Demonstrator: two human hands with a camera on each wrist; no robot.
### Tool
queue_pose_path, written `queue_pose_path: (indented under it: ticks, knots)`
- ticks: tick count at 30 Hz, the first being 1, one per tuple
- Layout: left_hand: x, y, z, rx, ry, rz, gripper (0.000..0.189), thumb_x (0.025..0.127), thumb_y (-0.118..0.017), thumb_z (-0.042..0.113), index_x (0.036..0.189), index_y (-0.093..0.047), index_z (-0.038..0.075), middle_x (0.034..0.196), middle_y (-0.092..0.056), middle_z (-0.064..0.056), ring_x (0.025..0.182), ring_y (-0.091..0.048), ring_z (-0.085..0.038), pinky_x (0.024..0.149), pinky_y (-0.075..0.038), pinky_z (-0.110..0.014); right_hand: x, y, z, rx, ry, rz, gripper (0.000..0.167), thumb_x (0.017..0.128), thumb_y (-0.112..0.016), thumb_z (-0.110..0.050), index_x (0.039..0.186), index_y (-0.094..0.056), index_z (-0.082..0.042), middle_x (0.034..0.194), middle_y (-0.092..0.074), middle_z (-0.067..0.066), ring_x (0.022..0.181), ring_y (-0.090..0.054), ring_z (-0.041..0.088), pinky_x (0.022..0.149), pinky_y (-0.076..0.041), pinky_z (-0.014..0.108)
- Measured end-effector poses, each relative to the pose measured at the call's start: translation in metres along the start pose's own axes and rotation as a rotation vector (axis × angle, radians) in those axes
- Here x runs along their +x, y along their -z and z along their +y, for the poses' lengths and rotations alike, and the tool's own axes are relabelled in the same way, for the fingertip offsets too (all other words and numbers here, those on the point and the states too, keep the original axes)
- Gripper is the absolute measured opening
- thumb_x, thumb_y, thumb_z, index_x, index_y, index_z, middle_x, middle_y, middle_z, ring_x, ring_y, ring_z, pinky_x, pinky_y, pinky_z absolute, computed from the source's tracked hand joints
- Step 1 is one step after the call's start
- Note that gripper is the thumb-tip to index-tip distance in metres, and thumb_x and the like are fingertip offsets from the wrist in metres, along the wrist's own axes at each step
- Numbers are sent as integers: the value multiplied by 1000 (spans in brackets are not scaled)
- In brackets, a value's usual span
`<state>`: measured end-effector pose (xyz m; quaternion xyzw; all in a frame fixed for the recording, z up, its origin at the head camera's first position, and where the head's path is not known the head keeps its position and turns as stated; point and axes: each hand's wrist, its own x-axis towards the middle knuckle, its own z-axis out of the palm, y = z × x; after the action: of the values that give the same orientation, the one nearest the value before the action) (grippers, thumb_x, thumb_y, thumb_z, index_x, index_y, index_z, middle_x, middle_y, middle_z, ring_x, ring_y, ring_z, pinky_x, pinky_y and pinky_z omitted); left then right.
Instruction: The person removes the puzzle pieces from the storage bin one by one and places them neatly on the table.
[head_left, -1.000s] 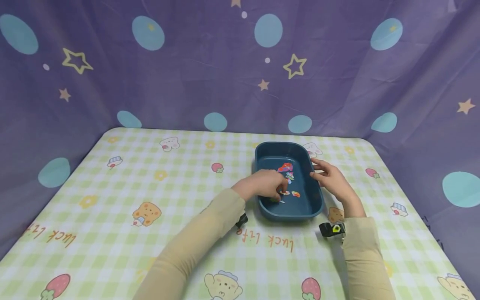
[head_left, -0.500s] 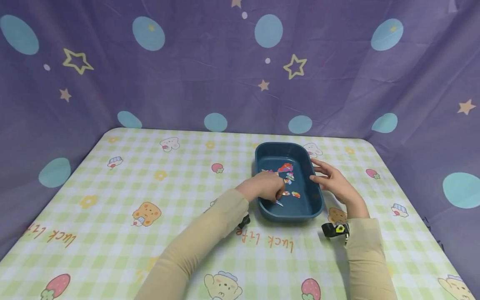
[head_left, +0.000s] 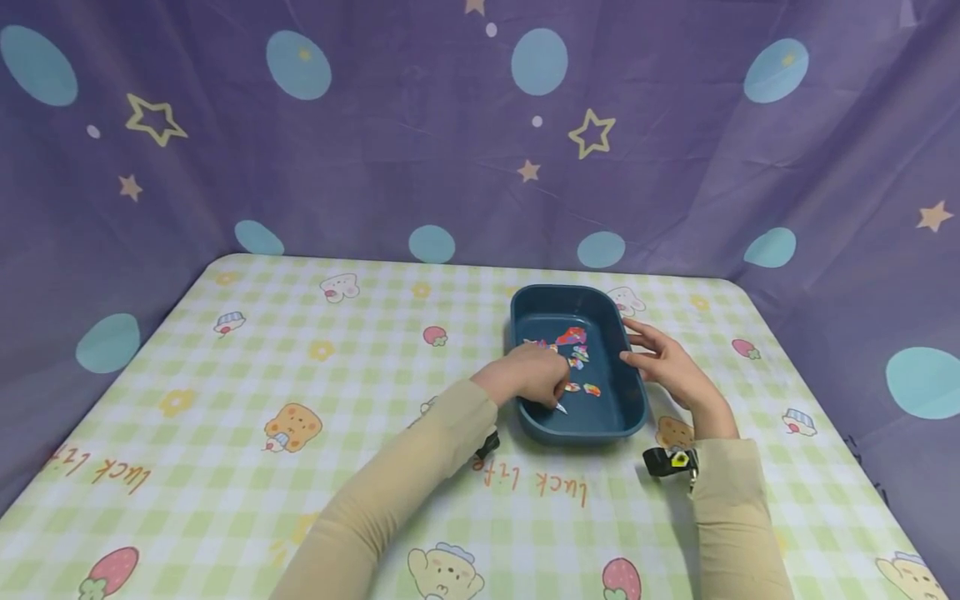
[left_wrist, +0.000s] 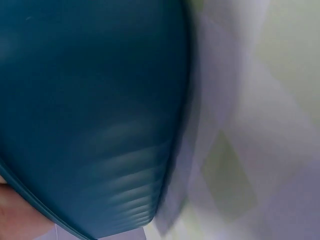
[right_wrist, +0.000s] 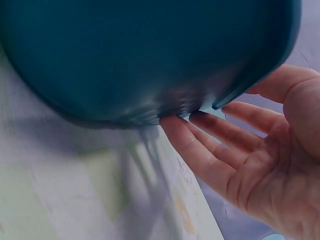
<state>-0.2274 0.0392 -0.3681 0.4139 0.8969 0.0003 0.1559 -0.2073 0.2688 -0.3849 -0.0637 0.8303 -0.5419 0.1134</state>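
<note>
A dark blue rounded plastic bin (head_left: 607, 417) sits on the table, with several small colourful flat cutouts (head_left: 572, 336) on its floor. My left hand (head_left: 534, 373) reaches over its left rim, fingers curled down. At those fingertips a small whitish flat piece (head_left: 561, 408) sticks out, pinched, mostly hidden by the hand. In the left wrist view the bin's outer wall (left_wrist: 95, 110) fills much of the picture. My right hand (head_left: 671, 367) rests against the bin's right side. The right wrist view shows its fairly straight fingers (right_wrist: 200, 155) touching the outer wall, thumb up near the rim.
A green-and-white checked cloth (head_left: 360, 517) with printed cartoons covers the table. Behind it hangs a purple curtain (head_left: 420, 142) with stars and blue ovals. Black straps with small cameras sit on both wrists, the right strap (head_left: 667, 461) close to the bin's near corner.
My left hand has drawn slightly toward the near end of the bin, and the whitish piece at its fingertips has turned. The right hand stays at the bin's side; its wrist has shifted slightly right.
</note>
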Motion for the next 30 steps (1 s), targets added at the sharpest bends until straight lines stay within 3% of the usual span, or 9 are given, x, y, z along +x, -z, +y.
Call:
queue_pose_path:
  ticks: [6, 11, 16, 23, 25, 27, 30]
  knots:
    - [-1, -1, -1, 10, -15, 30, 17, 77, -66, 24, 61, -60, 25, 58, -53, 13, 58, -48, -6, 67, -40, -32, 2, 1, 4, 8, 5, 6, 64, 90, -56, -22, 145, -23, -15, 138, -37, 22, 105, -51, 9, 76, -49, 26]
    - [-3, -1, -1, 6, -4, -1, 15, 74, -72, 38, 71, -61, 28, 70, -57, 17, 65, -53, -5, 63, -40, -27, 3, 0, 5, 6, 11, 4, 64, 90, -56, -22, 145, -24, -16, 138, -37, 21, 106, -51, 10, 76, -49, 25]
    - [-3, -1, 0, -7, -7, -40, 16, 73, -74, 33, 65, -62, 26, 66, -57, 15, 63, -52, -5, 60, -40, -28, 3, 0, 5, 12, 7, -2, 65, 89, -57, -23, 145, -24, -17, 138, -37, 21, 101, -52, 5, 75, -49, 25]
    - [-2, 1, -1, 1, -20, -30, 18, 76, -69, 26, 60, -61, 26, 60, -55, 14, 57, -49, -6, 55, -39, -27, 3, 0, 5, -3, -1, 13, 64, 90, -56, -22, 145, -24, -17, 137, -39, 21, 103, -51, 7, 75, -49, 25]
    - [-1, 0, -2, -8, -25, -19, 17, 77, -68, 26, 61, -61, 26, 60, -55, 14, 58, -49, -6, 58, -43, -29, 4, 0, 5, 3, -4, 12, 64, 90, -56, -21, 145, -24, -17, 137, -39, 21, 103, -51, 6, 75, -49, 26]
    - [-1, 0, -3, -27, -33, 5, 16, 77, -67, 26, 62, -62, 25, 61, -56, 14, 62, -50, -6, 71, -47, -34, 4, 0, 4, 4, -6, 12, 64, 90, -56, -21, 145, -24, -16, 137, -38, 21, 101, -51, 5, 75, -49, 26]
    - [-1, 1, -5, -62, -48, 49, 10, 78, -67, 27, 68, -63, 26, 66, -58, 14, 67, -52, -6, 79, -46, -38, 3, 0, 3, -2, -6, 12, 63, 90, -55, -20, 145, -24, -16, 137, -38, 21, 101, -52, 4, 76, -49, 26]
